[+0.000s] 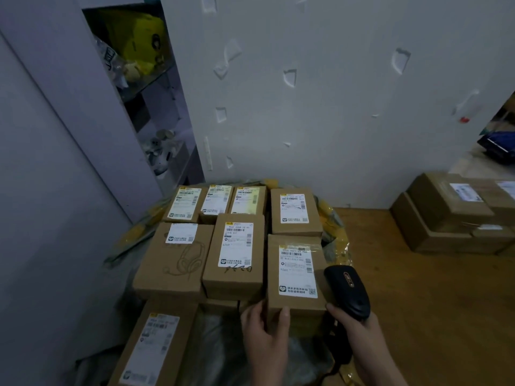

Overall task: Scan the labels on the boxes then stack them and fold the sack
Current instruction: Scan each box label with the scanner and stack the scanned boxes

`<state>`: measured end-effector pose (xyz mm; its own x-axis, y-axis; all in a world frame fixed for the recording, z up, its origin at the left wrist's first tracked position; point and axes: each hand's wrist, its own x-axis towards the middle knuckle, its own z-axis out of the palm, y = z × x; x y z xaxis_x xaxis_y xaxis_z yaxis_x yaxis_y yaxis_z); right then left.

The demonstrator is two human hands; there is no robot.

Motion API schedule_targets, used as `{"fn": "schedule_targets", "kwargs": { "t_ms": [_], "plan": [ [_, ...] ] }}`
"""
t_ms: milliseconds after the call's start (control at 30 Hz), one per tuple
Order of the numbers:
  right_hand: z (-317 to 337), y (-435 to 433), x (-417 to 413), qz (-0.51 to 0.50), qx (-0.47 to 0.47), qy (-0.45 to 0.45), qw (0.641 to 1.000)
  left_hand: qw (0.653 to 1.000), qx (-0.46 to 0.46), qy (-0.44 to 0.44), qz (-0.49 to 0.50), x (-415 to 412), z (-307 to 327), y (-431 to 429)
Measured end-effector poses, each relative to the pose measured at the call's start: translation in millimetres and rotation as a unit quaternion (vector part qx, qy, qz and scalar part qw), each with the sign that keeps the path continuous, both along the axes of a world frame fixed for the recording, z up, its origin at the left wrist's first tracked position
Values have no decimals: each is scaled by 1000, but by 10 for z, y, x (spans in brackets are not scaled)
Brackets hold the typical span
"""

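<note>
Several brown cardboard boxes with white shipping labels lie packed together on a yellow and grey sack (pixel 333 218) on the floor. My left hand (pixel 264 338) grips the near edge of the front right box (pixel 295 277), thumb on its front face. Its label (pixel 296 271) faces up. My right hand (pixel 359 338) holds a black barcode scanner (pixel 348 291) just right of that box, its head tilted toward the label. Another labelled box (pixel 150 349) lies at the near left, and a box with a headphone drawing (pixel 172 257) sits in the middle row.
A stack of larger cardboard boxes (pixel 451 215) stands on the wooden floor at the right. A white wall (pixel 334 107) rises behind the boxes. At the left is a grey shelf unit (pixel 156 112) with a yellow bag and small items.
</note>
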<state>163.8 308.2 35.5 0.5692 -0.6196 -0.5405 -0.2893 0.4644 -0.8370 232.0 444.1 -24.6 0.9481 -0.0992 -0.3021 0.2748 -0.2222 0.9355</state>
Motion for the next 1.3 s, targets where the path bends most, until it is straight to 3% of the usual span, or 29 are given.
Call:
{"fn": "schedule_targets", "kwargs": {
  "t_ms": [100, 267, 633, 867, 1133, 1200, 1300],
  "plan": [
    [-87, 7, 42, -5, -9, 8, 1000, 999, 48, -9, -3, -39, 11, -33],
    [-125, 4, 91, -3, -14, 5, 1000, 999, 9, 42, -10, -22, -13, -70],
    [-286, 12, 206, 14, -12, 10, 1000, 996, 3, -5, 84, 94, -324, -98],
    [-374, 82, 244, 23, -10, -1, 1000, 993, 0, 11, 119, 101, -425, -76],
    [-370, 35, 216, 5, 6, 2, 1000, 996, 34, 37, 77, 123, -291, -17],
    [-343, -13, 174, -7, 4, 8, 1000, 993, 49, 19, 102, 81, -209, 42],
    [-296, -143, 102, -25, -23, 22, 999, 982, 87, -129, 109, 15, -40, 202]
  ]
}}
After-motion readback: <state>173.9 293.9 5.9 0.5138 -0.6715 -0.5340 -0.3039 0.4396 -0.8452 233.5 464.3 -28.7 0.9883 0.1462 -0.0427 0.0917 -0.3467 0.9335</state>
